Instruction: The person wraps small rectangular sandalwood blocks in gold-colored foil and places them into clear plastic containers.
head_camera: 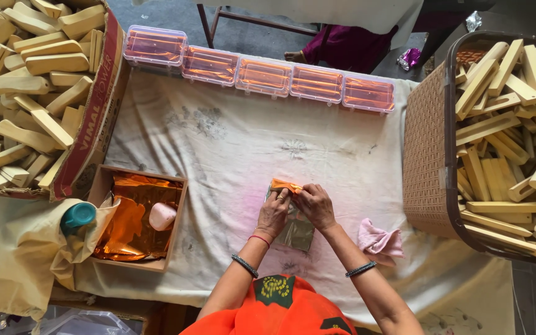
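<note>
On the white cloth (231, 142) that covers the bench, both hands meet over a small orange-wrapped bar (285, 185) lying near the cloth's middle. The left hand (273, 214) has its grip pinching the bar's left end, and the right hand (315, 206) pinches the foil at the bar's right end, fingertips pressed together on the wrapper. Just below the bar, under the wrists, lies a sheet of film (298, 232). To the right of the bar a pink rag (379, 242) sits crumpled on the cloth. Left of the bar stands a shallow box of orange foil sheets (134, 217). Beyond the bar, along the cloth's far edge, runs a row of clear plastic boxes (262, 75). Further right of the bar a brown basket (426, 161) holds pale wooden sticks (516, 136).
</note>
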